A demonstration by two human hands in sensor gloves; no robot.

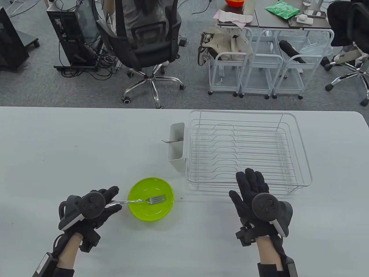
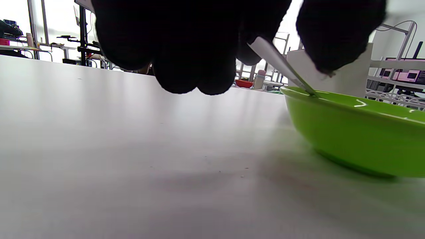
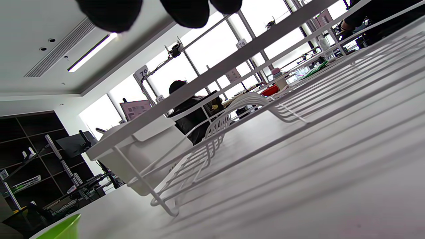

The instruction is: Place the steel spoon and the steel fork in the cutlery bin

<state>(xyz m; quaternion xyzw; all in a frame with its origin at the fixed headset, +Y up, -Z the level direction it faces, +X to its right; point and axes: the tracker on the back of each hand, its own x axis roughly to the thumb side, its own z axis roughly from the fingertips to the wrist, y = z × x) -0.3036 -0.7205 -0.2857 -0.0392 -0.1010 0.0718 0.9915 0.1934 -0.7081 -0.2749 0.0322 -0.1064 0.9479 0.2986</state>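
My left hand (image 1: 111, 202) pinches the handle end of the steel fork (image 1: 144, 200), whose tines lie over the green bowl (image 1: 135, 213). In the left wrist view the fork handle (image 2: 282, 66) runs from my fingertips (image 2: 328, 39) down to the bowl's rim (image 2: 348, 109). The white cutlery bin (image 1: 176, 148) hangs on the left side of the wire dish rack (image 1: 299, 161). A steel handle (image 1: 170, 141) sticks out of the bin's far compartment to the left. My right hand (image 1: 250, 184) lies flat and empty on the table at the rack's front edge.
The rack's near rail (image 3: 232, 66) crosses close in front of the right wrist camera, with the bin (image 3: 142, 146) behind it. Office chairs and white carts stand on the floor beyond the table's far edge.
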